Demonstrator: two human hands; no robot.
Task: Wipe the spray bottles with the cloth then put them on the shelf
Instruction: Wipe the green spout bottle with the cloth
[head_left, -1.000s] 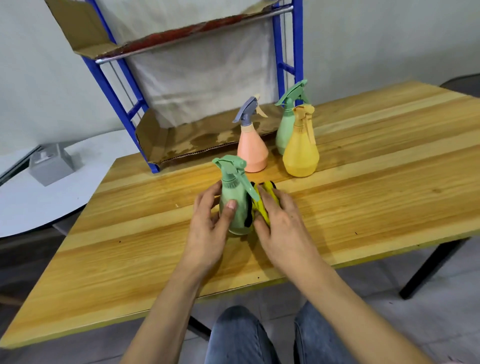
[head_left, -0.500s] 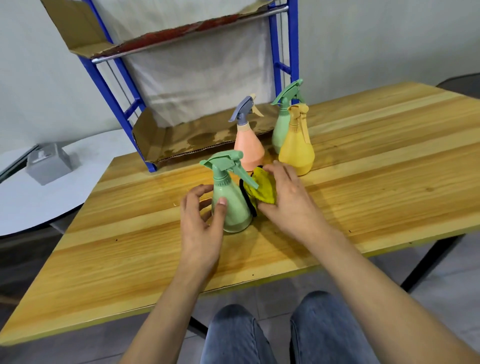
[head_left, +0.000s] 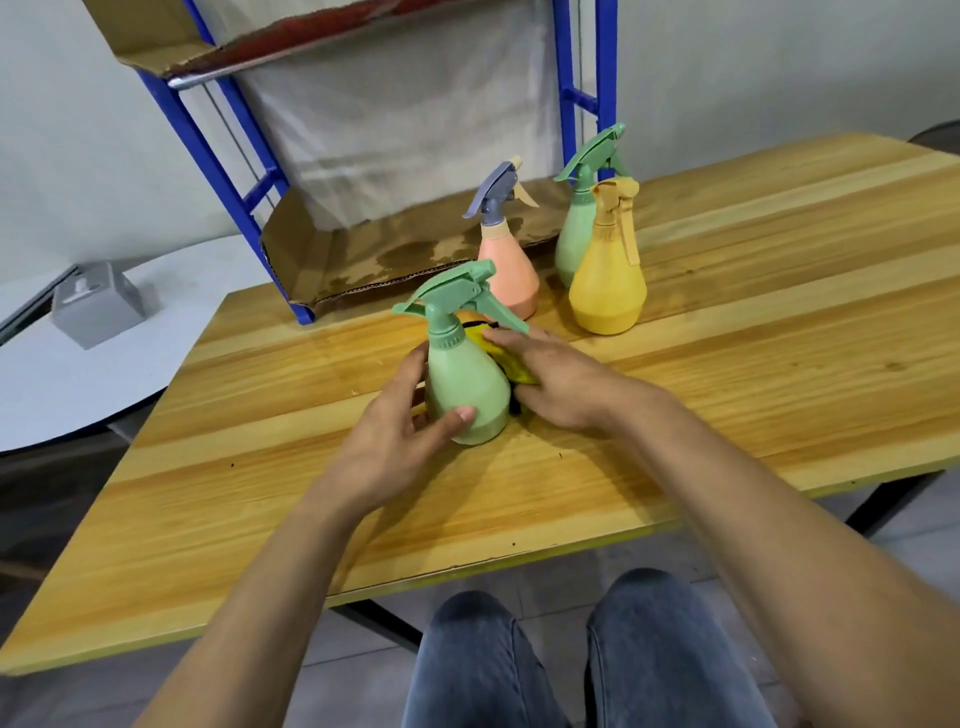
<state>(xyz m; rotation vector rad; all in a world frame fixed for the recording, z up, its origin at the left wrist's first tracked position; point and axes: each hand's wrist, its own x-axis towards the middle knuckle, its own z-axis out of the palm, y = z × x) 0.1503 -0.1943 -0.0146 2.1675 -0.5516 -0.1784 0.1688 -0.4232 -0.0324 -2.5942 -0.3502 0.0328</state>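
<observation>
The green spray bottle (head_left: 465, 382) stands upright at the centre of the frame on the wooden table (head_left: 753, 364), its long axis vertical and its nozzle pointing to the right. The left hand (head_left: 400, 441) cups its left side with curled fingers and the thumb on the front, while the right hand (head_left: 561, 384) presses the yellow cloth (head_left: 506, 358) flat against its right side. Both hands touch it equally; the shelf (head_left: 389, 254) lies beyond, toward the upper left, so I judge the left hand better placed to carry it there.
</observation>
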